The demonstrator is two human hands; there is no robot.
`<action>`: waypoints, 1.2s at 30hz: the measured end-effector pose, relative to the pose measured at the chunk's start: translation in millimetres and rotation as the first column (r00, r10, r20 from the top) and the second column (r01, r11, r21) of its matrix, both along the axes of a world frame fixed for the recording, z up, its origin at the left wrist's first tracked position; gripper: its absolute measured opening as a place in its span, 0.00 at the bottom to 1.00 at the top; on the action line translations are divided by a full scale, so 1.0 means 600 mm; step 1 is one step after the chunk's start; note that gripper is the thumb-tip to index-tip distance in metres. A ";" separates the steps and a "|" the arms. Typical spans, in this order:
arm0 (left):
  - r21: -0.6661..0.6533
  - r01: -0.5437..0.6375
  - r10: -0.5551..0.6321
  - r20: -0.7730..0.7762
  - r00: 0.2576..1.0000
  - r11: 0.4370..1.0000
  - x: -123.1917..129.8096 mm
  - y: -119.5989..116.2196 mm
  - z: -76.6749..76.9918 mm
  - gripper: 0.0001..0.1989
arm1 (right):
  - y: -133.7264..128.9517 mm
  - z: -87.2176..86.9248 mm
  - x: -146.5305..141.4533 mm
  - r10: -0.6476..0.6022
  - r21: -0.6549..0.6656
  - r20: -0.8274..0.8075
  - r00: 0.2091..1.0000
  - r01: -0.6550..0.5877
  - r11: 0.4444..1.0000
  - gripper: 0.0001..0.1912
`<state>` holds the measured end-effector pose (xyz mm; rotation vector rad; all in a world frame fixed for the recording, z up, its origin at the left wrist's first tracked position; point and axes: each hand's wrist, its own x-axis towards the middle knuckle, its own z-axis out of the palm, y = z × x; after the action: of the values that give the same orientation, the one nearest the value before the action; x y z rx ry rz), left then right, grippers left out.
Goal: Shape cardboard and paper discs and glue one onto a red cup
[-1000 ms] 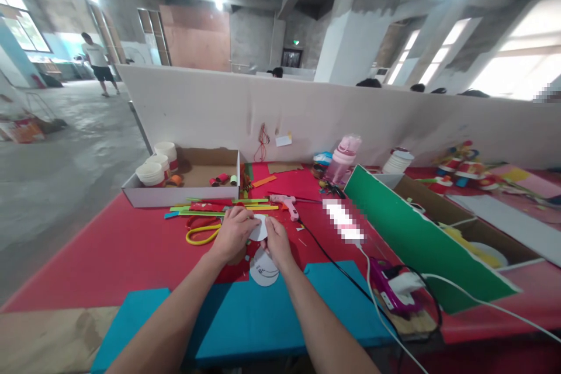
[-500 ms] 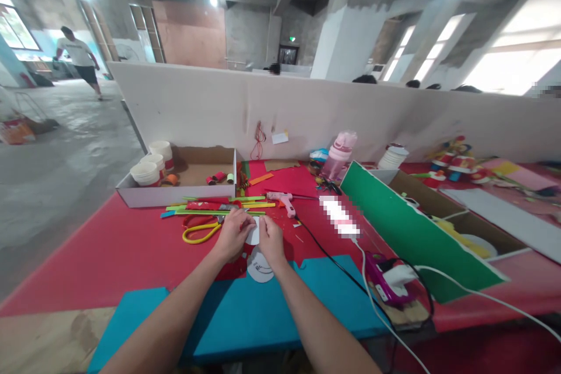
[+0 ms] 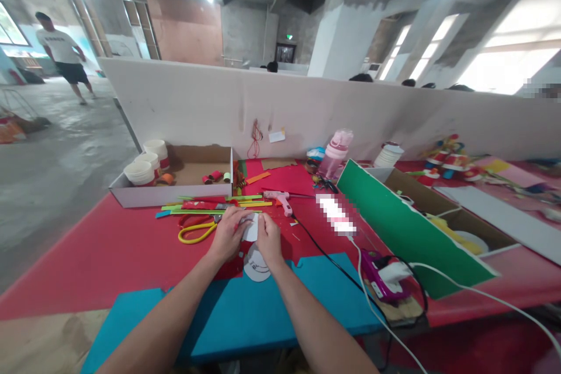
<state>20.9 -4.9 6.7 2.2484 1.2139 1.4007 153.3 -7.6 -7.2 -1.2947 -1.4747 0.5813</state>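
Observation:
My left hand [image 3: 228, 235] and my right hand [image 3: 268, 239] meet over the middle of the table, both with fingers closed on a small piece of white paper [image 3: 250, 229]. Just below it lies a round white paper disc [image 3: 256, 263] with dark markings, on the edge of a blue sheet [image 3: 245, 315]. Left of my left hand rest scissors with yellow handles [image 3: 196, 234], beside a red-handled tool. Beyond my fingers is a pink glue gun [image 3: 279, 201], and several green and yellow strips [image 3: 245, 204] lie near it.
An open box [image 3: 175, 194] with paper cups [image 3: 139, 173] stands at the back left. On the right are a green-sided divided box [image 3: 407, 228], a purple power strip [image 3: 383, 280] with cables, and a pink bottle [image 3: 336, 152]. A white partition [image 3: 197, 99] closes the back; a person [image 3: 63, 52] walks beyond.
The white paper between my hands shows more of its surface, and my left fingers have shifted on it. The view has moved slightly; the person at far left looks nearer.

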 end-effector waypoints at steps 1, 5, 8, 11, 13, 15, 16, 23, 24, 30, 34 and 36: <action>0.010 0.007 -0.007 -0.005 1.000 1.000 -0.001 0.000 0.000 0.11 | 0.000 0.000 0.001 -0.006 -0.001 0.000 1.000 0.006 1.000 0.17; 0.073 0.011 -0.004 -0.097 0.995 0.997 0.002 -0.002 0.002 0.12 | 0.002 0.000 0.003 -0.053 -0.004 -0.006 0.999 0.053 0.999 0.17; 0.076 0.000 0.012 -0.150 0.989 0.997 0.005 -0.004 0.008 0.11 | 0.001 0.000 0.003 -0.062 0.002 0.004 0.998 0.062 0.998 0.17; 0.026 0.011 -0.006 -0.185 0.983 1.000 0.002 -0.003 0.014 0.10 | -0.001 0.002 0.002 -0.038 0.003 0.012 0.999 0.038 0.999 0.17; -0.014 0.031 -0.033 -0.203 0.979 0.999 -0.003 0.001 0.017 0.09 | -0.003 0.003 0.001 -0.011 0.007 0.019 1.000 0.011 1.000 0.17; -0.053 0.061 -0.071 -0.209 0.975 0.997 -0.009 0.005 0.019 0.08 | -0.005 0.003 0.000 0.023 0.016 0.034 0.999 -0.024 1.000 0.17; -0.069 0.075 -0.088 -0.210 0.974 0.995 -0.011 0.006 0.019 0.08 | -0.006 0.003 0.000 0.037 0.020 0.045 0.998 -0.037 0.999 0.17; 0.003 -0.030 0.029 -0.336 0.941 1.000 0.001 -0.002 0.011 0.09 | -0.004 -0.005 -0.003 0.024 0.004 0.099 0.995 -0.024 1.000 0.18; 0.036 -0.054 0.063 -0.364 0.929 0.998 0.004 -0.004 0.010 0.10 | -0.002 -0.006 -0.004 0.011 0.000 0.092 0.996 -0.011 1.000 0.18; 0.109 -0.086 0.118 -0.336 0.934 0.990 0.008 -0.005 0.006 0.10 | 0.005 -0.007 0.001 -0.020 -0.006 0.005 1.000 0.020 1.000 0.17; 0.098 -0.044 0.066 -0.231 0.971 0.994 0.003 -0.002 -0.001 0.13 | 0.008 -0.006 0.006 -0.053 0.010 0.009 0.999 0.053 0.999 0.17; 0.101 -0.049 0.070 -0.221 0.973 0.994 0.003 -0.002 -0.004 0.12 | 0.008 -0.006 0.007 -0.069 0.016 0.013 0.998 0.068 0.998 0.17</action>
<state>22.9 -6.2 4.4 2.5123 1.3184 1.2764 157.2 -2.7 -10.8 -1.3343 -1.4377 0.5158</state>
